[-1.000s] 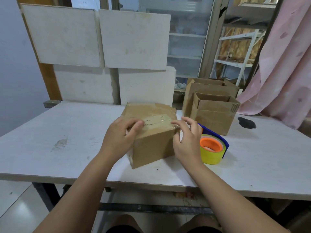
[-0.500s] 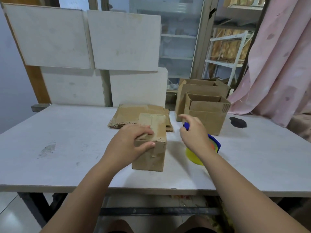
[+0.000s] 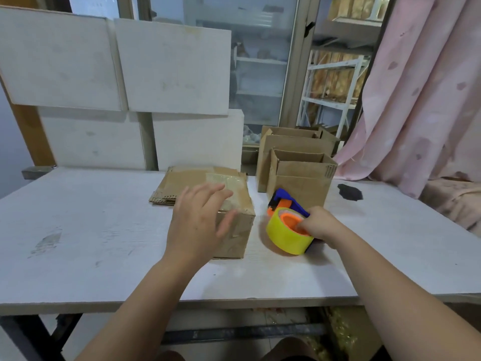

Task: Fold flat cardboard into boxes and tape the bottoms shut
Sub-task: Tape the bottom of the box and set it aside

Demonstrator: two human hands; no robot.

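Head view, one taped box (image 3: 234,234), two open boxes (image 3: 302,183), one tape dispenser (image 3: 283,239)

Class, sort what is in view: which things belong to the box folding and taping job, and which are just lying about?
Part of the job:
small box, by the left hand
tape dispenser, gripped by the right hand
flat cardboard stack
open boxes

Lying about:
pink curtain
white boards
shelf rack
dark patch on the table

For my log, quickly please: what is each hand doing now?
Left hand: open, fingers spread over the cardboard box; contact cannot be told.
Right hand: holds the tape dispenser.
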